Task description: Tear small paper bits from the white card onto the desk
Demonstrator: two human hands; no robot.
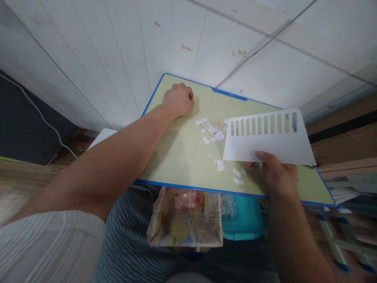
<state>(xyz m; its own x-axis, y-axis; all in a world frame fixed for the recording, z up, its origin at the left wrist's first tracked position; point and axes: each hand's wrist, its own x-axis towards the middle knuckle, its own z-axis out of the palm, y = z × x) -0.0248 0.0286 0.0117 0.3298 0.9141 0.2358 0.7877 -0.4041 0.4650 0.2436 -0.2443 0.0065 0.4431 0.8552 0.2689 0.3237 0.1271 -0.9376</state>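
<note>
R hand (278, 175) pinching white slotted card (265, 147), prob. light, bendy, by solid near edge (best grip); L hand (179, 100) curling shut far left, contents unclear.

Watching remotely through the head camera, I can read no text, label, brand, number or sign: none on the slotted white sheet (244, 147), the scattered paper scraps (218, 136), the blue-edged table (176, 157), the turquoise container (247, 220) or the white wall (118, 51)
</note>
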